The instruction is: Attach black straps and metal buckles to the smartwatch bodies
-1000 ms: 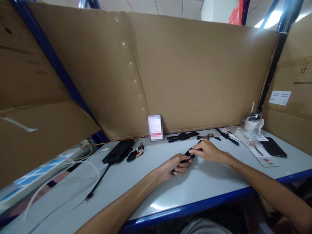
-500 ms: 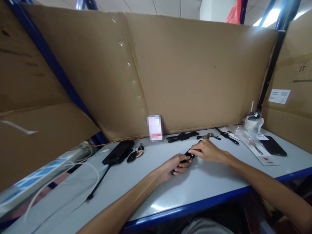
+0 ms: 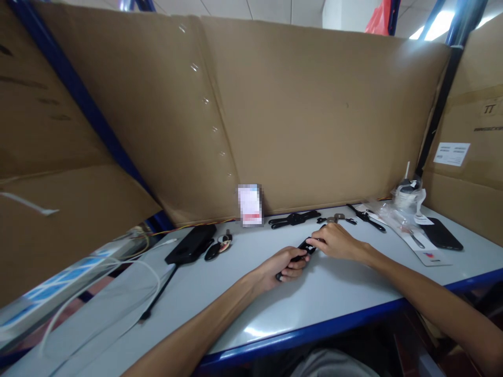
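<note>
Over the middle of the table, my left hand (image 3: 288, 268) is wrapped around a long black handle-like piece (image 3: 303, 244). One rounded end of it sticks out below my fist. At the upper end, the fingers of my right hand (image 3: 333, 241) are closed on the same piece, which has a small shiny spot between the hands. My palms and fingers hide much of it, so its exact kind cannot be made out. Just beyond my right hand lie small metal and black parts (image 3: 338, 216). Crossed black handle-like parts (image 3: 294, 219) rest farther back.
A black box-shaped device with a cable (image 3: 191, 244) and keys (image 3: 218, 247) lie to the left. A white card-like object (image 3: 250, 206) leans on the cardboard wall (image 3: 314, 115). Rightward are a black long-handled piece (image 3: 366, 218), plastic packaging (image 3: 393, 220), a phone (image 3: 441, 234) and a bagged cup (image 3: 407, 193).
Both hands keep their hold on the black piece. My right fingers have shifted very slightly, showing a little more of it between the hands.
</note>
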`<control>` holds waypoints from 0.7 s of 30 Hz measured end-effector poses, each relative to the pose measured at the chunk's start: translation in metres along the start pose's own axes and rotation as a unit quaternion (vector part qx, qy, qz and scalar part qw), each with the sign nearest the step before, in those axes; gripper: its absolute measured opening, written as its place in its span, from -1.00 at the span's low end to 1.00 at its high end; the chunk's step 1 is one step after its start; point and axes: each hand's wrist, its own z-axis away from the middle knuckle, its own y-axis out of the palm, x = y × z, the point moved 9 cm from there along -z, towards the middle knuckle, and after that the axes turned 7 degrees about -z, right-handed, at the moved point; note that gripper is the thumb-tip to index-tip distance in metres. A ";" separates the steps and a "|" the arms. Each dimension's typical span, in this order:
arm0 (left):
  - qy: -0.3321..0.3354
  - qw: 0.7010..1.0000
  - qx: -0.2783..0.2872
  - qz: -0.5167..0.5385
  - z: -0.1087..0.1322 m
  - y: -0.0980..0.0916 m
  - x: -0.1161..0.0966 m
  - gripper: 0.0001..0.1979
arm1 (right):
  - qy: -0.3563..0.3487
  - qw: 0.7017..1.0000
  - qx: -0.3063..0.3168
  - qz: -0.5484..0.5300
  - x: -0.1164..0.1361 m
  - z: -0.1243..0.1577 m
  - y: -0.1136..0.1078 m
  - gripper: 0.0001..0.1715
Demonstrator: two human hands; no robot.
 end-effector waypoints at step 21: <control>0.037 0.999 -0.005 0.020 0.002 0.004 -0.006 -0.78 | 0.052 0.994 0.092 0.034 -0.021 0.008 -0.008 -0.75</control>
